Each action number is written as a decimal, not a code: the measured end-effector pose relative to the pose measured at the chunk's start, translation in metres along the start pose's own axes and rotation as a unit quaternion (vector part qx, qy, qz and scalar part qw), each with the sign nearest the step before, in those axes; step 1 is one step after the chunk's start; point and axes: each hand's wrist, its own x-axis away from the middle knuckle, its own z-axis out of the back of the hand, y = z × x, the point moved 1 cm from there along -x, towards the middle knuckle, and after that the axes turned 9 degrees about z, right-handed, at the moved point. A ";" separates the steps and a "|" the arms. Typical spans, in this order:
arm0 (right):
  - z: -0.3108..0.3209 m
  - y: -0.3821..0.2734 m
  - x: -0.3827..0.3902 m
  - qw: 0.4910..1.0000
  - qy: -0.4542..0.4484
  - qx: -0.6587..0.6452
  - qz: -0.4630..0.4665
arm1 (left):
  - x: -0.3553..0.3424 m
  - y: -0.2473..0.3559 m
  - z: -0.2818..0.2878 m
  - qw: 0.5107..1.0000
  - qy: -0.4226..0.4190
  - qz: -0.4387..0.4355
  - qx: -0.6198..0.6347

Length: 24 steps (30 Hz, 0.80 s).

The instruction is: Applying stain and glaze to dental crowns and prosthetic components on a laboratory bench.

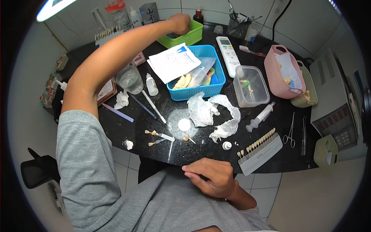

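Note:
My left arm stretches far across the dark table, and my left hand (181,24) is at the green basket (189,36), its fingers hidden inside. Close to my body, over the table's front edge, my right hand (210,176) is curled with thumb and forefinger brought together; anything in the pinch cannot be made out. Beyond it lie a tooth-shaped piece on a pin (187,137), a round white pad (184,124) and more tooth-coloured pieces on pins (154,132). A small white cap-like piece (227,145) stands to the right.
A blue basket (216,83) holds papers and dental casts. Around it are crumpled tissue (201,110), a glass of water (130,79), a dropper bottle (152,85), a remote control (228,56), a clear plastic box (262,83), a syringe (261,116), a tooth shade guide (262,156) and pink basket (272,73).

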 end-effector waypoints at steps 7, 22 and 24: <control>-0.002 -0.004 -0.001 0.999 0.011 0.030 -0.006 | 0.016 0.010 0.011 0.997 0.034 -0.064 -0.006; -0.006 -0.005 -0.001 0.998 0.022 0.062 -0.007 | 0.018 0.006 0.011 0.994 0.046 -0.094 0.027; -0.006 -0.006 -0.002 0.998 0.022 0.058 -0.012 | 0.015 0.004 0.013 0.993 0.054 -0.100 0.028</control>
